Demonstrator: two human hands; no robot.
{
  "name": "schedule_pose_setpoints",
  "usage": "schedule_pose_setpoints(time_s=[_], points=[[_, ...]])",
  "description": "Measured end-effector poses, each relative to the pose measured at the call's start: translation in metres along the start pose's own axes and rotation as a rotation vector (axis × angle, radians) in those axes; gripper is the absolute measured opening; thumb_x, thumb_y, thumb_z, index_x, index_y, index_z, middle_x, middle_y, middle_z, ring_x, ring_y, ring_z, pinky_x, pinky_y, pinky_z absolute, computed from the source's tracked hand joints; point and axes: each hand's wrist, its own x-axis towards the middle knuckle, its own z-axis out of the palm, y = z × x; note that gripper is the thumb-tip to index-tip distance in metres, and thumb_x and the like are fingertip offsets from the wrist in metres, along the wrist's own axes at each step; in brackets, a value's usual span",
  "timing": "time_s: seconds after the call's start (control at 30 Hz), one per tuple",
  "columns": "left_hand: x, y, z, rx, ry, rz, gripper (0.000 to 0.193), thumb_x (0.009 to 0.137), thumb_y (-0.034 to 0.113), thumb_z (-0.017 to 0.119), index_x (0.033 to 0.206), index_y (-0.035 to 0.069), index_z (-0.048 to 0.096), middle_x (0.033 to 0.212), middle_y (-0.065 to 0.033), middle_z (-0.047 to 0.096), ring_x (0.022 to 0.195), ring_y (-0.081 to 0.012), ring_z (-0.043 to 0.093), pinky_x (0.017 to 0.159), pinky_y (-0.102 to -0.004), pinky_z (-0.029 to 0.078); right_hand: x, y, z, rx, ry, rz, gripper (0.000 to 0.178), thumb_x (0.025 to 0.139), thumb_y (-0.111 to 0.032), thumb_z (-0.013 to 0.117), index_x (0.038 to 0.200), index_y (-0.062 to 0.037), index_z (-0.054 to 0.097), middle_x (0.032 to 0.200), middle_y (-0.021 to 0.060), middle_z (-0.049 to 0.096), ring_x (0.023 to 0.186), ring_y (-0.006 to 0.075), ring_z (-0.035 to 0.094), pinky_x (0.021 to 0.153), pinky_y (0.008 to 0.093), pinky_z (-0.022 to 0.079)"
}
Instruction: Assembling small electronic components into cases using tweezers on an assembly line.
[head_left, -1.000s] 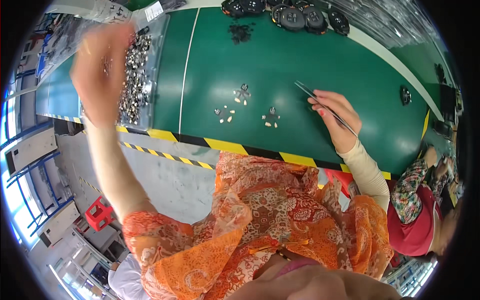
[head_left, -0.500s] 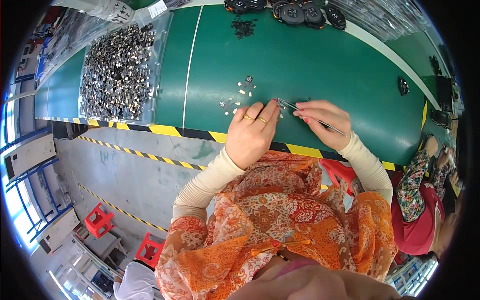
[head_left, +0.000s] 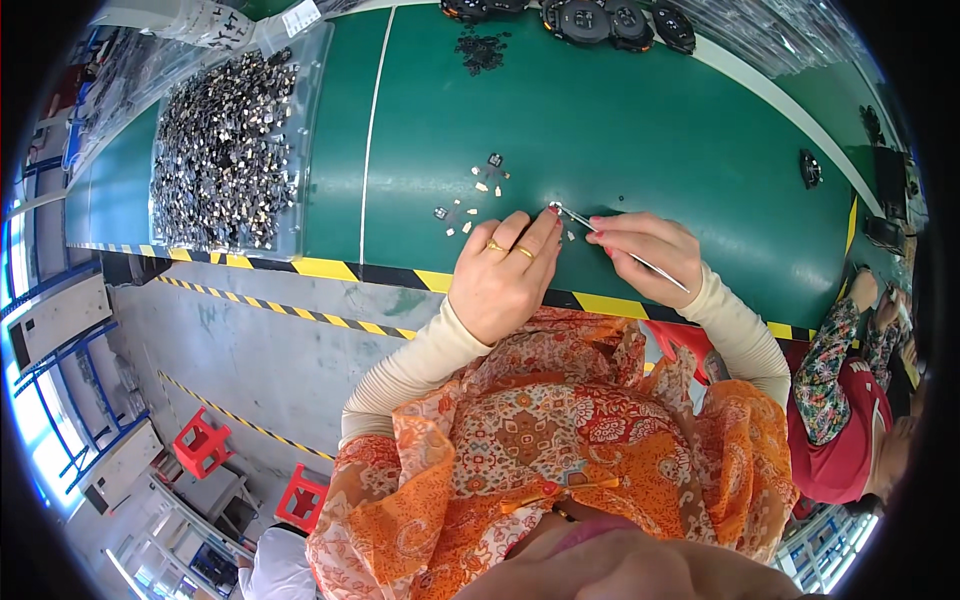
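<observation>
My right hand (head_left: 650, 255) is closed around a pair of slim metal tweezers (head_left: 645, 262), held slantwise with the tips pointing up and left. Those tips meet the fingertips of my left hand (head_left: 505, 280), whose fingers are bunched and press down on a small electronic part (head_left: 571, 237). Most of that part is hidden under the hand; a pale tab shows beside the fingers. Just left of it on the green work surface (head_left: 450, 110) lie two small black flexible circuit pieces with pale tabs, one farther (head_left: 493, 172) and one nearer (head_left: 455, 215).
A clear tray (head_left: 310, 150) heaped with similar small parts stands at the left. At the far edge are a pile of black bits (head_left: 482, 52) and several round black housings (head_left: 585, 22). Striped tape (head_left: 430, 280) lines the near edge. Another person (head_left: 845, 430) sits at right.
The tweezers have tilted slightly steeper, and my right hand has shifted a little nearer to me. My left fingertips still press at the same place. The whole view has shifted slightly.
</observation>
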Motion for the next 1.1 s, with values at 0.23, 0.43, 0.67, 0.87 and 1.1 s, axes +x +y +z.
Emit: schedule_pose_setpoints(time_s=[0.23, 0.43, 0.67, 0.87, 1.1], points=[[0.0013, 0.0015, -0.0019, 0.011, 0.017, -0.009, 0.027, 0.077, 0.008, 0.071, 0.102, -0.001, 0.070, 0.117, -0.0061, 0.063, 0.103, -0.0227, 0.054, 0.082, -0.0359, 0.045, 0.0002, 0.0035, 0.0002, 0.052, 0.039, -0.071, 0.027, 0.083, 0.007, 0.065, 0.109, 0.0019, 0.067, 0.114, 0.0164, 0.067, 0.087, 0.0260, 0.070, 0.071, 0.0320, 0.057], [-0.0005, 0.0023, -0.0007, 0.019, 0.036, -0.052, 0.027, 0.076, 0.009, 0.072, 0.102, 0.002, 0.071, 0.116, -0.0053, 0.063, 0.103, -0.0229, 0.054, 0.083, -0.0360, 0.044, 0.0013, 0.0041, -0.0006, 0.043, -0.045, -0.083, 0.029, 0.082, 0.008, 0.065, 0.111, 0.0039, 0.066, 0.117, 0.0166, 0.066, 0.090, 0.0271, 0.070, 0.073, 0.0327, 0.057], [-0.0029, 0.0015, 0.0006, 0.025, 0.040, -0.045, 0.028, 0.075, 0.009, 0.073, 0.103, 0.003, 0.071, 0.117, -0.0045, 0.064, 0.103, -0.0228, 0.054, 0.085, -0.0370, 0.044, 0.0011, 0.0054, -0.0019, 0.034, -0.073, -0.146, 0.033, 0.080, 0.007, 0.067, 0.113, 0.0030, 0.065, 0.119, 0.0170, 0.064, 0.093, 0.0293, 0.068, 0.076, 0.0349, 0.057], [-0.0024, 0.0012, 0.0012, 0.028, 0.041, -0.061, 0.029, 0.075, 0.009, 0.073, 0.103, 0.002, 0.071, 0.118, -0.0052, 0.064, 0.103, -0.0227, 0.055, 0.084, -0.0366, 0.044, 0.0021, 0.0059, -0.0009, 0.036, -0.073, -0.149, 0.032, 0.080, 0.007, 0.066, 0.112, 0.0032, 0.066, 0.119, 0.0170, 0.064, 0.094, 0.0291, 0.068, 0.076, 0.0351, 0.057], [0.0016, 0.0014, -0.0016, 0.036, 0.043, -0.023, 0.026, 0.074, 0.007, 0.073, 0.100, 0.001, 0.072, 0.115, -0.0063, 0.066, 0.101, -0.0225, 0.056, 0.083, -0.0368, 0.044, 0.0039, 0.0034, -0.0014, 0.042, -0.038, -0.069, 0.031, 0.081, 0.008, 0.066, 0.111, 0.0024, 0.067, 0.116, 0.0170, 0.066, 0.092, 0.0281, 0.070, 0.074, 0.0336, 0.057]])
